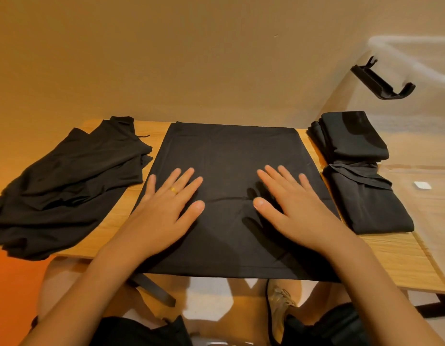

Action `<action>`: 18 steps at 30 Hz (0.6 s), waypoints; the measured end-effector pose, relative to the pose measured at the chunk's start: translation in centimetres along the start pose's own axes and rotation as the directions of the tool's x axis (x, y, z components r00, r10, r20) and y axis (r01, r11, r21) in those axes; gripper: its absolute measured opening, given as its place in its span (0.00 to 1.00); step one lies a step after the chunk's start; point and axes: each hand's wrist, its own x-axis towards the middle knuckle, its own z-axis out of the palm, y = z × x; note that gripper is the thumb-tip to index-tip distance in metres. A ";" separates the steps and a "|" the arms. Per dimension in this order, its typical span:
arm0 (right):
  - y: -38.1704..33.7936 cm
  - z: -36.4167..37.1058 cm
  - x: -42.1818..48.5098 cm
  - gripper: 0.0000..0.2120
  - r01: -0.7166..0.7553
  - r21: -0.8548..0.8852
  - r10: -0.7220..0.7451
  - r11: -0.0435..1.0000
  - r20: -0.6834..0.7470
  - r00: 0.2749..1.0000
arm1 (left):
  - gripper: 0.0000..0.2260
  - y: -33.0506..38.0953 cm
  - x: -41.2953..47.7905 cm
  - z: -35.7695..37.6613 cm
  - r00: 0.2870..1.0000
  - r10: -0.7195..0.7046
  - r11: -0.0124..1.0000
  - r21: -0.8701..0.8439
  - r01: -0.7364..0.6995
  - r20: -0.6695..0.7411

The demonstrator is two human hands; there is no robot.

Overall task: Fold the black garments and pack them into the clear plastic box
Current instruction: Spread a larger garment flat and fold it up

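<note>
Hands (164, 213) (298, 211) on black garment (229, 151), lengthwise away

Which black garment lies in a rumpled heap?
The pile on the left. The middle garment lies flat under the left hand and right hand; the two bundles at the right are neatly folded.

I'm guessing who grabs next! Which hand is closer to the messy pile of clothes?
Left. The left hand lies flat on the spread garment, on the side by the messy pile; the right hand lies flat toward the far side.
</note>
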 end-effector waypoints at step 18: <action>6.3 -0.1 -4.8 0.24 0.172 0.317 -0.155 0.933 -0.077 0.985 | 0.23 -8.5 -4.3 -0.9 0.987 0.150 0.913 -0.375 -0.161 -0.059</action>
